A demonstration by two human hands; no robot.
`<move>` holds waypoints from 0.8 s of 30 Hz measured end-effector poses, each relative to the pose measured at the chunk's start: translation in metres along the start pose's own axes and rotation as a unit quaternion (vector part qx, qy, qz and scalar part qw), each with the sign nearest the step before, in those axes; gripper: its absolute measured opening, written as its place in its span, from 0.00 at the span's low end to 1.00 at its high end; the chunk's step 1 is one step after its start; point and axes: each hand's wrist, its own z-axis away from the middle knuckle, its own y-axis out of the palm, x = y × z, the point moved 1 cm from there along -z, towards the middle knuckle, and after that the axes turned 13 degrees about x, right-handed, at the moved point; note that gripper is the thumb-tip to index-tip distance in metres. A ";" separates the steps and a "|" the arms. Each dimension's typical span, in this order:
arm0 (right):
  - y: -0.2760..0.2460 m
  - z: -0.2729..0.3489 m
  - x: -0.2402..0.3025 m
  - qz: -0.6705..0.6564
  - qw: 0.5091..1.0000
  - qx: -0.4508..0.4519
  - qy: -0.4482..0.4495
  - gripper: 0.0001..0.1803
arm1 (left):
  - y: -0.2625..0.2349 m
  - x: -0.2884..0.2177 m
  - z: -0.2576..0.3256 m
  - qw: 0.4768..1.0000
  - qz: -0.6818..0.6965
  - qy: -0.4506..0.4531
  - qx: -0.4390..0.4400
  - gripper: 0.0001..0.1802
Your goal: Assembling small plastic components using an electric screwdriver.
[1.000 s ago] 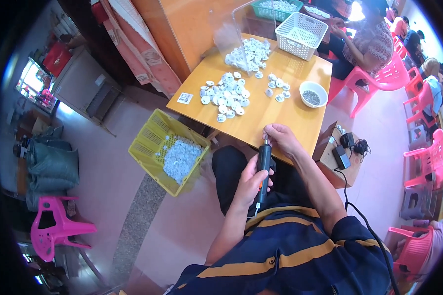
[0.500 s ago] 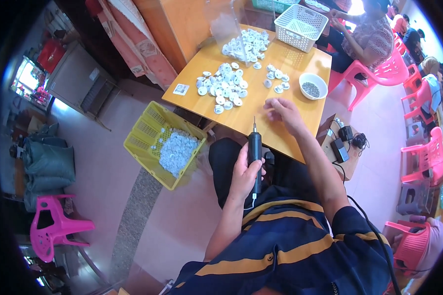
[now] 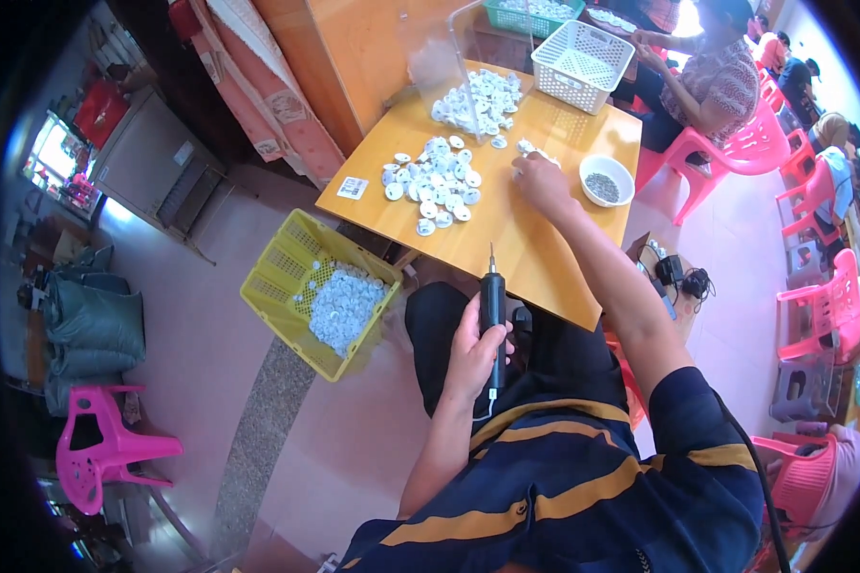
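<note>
My left hand (image 3: 476,351) is wrapped round a black electric screwdriver (image 3: 492,315) above my lap, its thin bit pointing up and away from me. A white cable leaves the tool's lower end. At the table's right half, my right hand (image 3: 545,183) is down among a small group of white round plastic parts (image 3: 526,147), covering most of them. Its fingers are curled, and what lies between them is hidden. Just right of it stands a white bowl (image 3: 625,174) of small metal screws (image 3: 602,186). A larger heap of white round parts (image 3: 435,181) lies to its left.
On the wooden table (image 3: 373,205), more white parts spill from a clear bin (image 3: 440,76) at the back. A white basket (image 3: 583,67) stands behind. A yellow crate (image 3: 277,258) of white pieces is on the floor, left. A person (image 3: 717,86) sits beyond on a pink chair (image 3: 745,153).
My right hand has moved forward over the table onto the small group of white parts. My left hand and the screwdriver have hardly moved.
</note>
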 end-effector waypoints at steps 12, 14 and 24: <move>-0.006 0.052 -0.002 -0.551 0.834 0.012 -0.001 0.05 | 0.003 -0.003 0.001 1.000 -0.002 -0.004 0.005 0.34; -0.001 0.076 0.004 -0.599 0.801 0.011 0.009 0.04 | 0.004 -0.003 0.001 1.000 0.001 -0.007 0.006 0.34; 0.035 0.119 0.008 -0.625 0.780 0.019 0.002 0.05 | 0.008 0.001 -0.001 0.999 -0.022 -0.023 0.037 0.35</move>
